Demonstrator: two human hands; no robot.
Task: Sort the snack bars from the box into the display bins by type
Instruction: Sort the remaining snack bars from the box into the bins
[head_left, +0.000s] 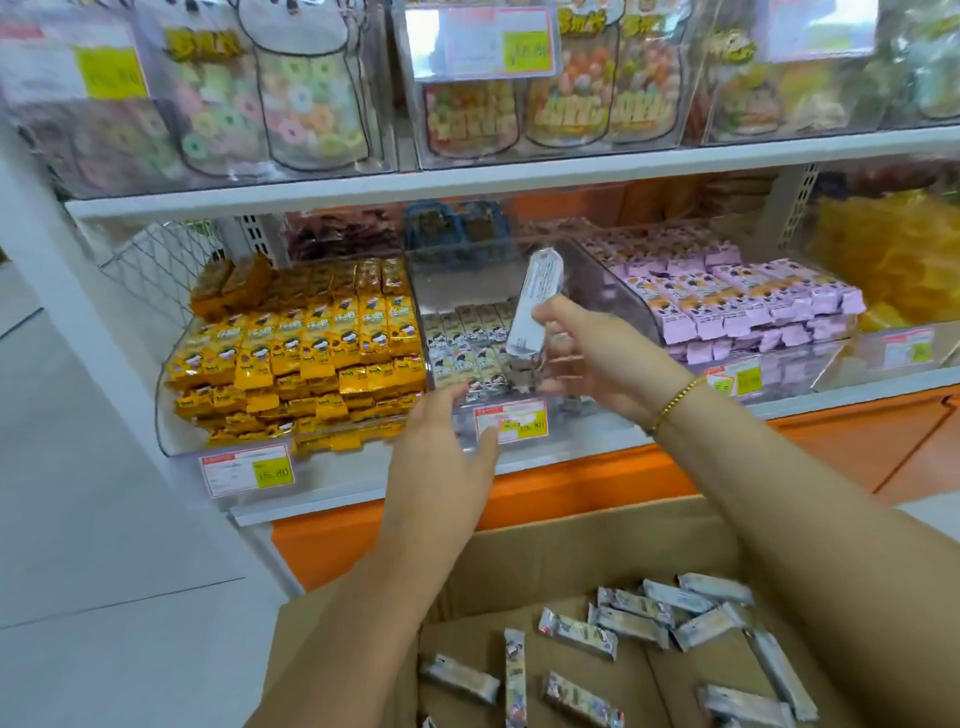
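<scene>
The right hand (587, 353), arm stretched forward, grips a stack of silver bars (535, 306) tilted nearly upright over the middle bin (457, 291). The left hand (441, 447) hangs open with relaxed fingers at that bin's front edge, beside its tag (511, 421), whose print is blurred. The tag left of the bin (247, 470) reads "15.80". Print on the held bars is too small to read. The bin is filled low at the front and bare behind. Yellow packs (311, 353) lie to its left and purple packs (727, 306) to its right. Loose bars (634, 623) lie in the box (571, 540) below it.
</scene>
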